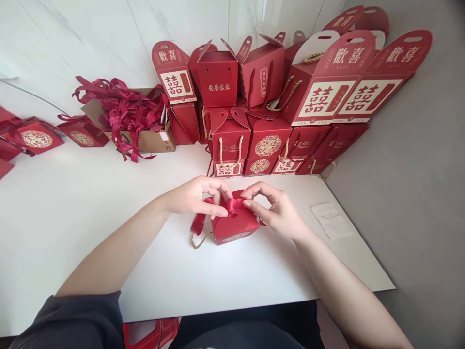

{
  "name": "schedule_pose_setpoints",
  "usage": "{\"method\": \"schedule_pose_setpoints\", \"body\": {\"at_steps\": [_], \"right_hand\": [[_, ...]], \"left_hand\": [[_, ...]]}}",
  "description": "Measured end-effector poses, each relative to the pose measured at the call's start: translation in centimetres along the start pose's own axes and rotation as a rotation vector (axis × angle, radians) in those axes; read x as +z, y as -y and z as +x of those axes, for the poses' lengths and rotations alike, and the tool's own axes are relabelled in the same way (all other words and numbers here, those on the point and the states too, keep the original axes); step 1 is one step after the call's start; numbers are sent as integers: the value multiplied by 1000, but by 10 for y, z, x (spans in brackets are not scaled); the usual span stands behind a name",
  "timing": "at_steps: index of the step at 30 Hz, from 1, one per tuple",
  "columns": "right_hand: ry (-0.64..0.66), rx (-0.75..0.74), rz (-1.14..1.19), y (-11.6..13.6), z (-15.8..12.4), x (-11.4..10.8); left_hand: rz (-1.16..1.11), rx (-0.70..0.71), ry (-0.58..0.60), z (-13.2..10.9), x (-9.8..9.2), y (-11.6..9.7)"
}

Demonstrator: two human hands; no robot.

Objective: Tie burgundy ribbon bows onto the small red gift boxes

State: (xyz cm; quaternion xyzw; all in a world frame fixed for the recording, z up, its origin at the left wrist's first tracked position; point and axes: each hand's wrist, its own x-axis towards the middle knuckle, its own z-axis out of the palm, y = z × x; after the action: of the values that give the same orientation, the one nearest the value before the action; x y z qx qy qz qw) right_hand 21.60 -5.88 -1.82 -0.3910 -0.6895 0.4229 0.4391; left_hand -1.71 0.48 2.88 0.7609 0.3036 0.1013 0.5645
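Observation:
A small red gift box (235, 227) stands on the white table (72, 213) right in front of me, with a gold cord handle hanging at its left. A dark red satin ribbon (232, 204) crosses its top. My left hand (198, 195) pinches the ribbon on the left side, fingers curled. My right hand (274, 208) pinches the ribbon's other side with thumb and forefinger. A loose ribbon tail (198, 224) trails down to the left of the box.
Stacks of red gift boxes (269, 140) line the back wall, with larger ones (348, 92) at the right. A cardboard carton of ribbons (127, 114) sits back left. Flat red boxes (36, 138) lie far left. White paper (330, 220) lies near the right edge.

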Motion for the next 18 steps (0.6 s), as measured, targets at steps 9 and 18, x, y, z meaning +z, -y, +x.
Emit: {"method": "schedule_pose_setpoints", "body": {"at_steps": [9,18], "right_hand": [[220,338,390,-5,3,-29],[208,276,164,5,-3,-11]], "left_hand": [[512,-247,-164,-25,-18,-20],[660,-223,-300,-37,-3,-20]]}}
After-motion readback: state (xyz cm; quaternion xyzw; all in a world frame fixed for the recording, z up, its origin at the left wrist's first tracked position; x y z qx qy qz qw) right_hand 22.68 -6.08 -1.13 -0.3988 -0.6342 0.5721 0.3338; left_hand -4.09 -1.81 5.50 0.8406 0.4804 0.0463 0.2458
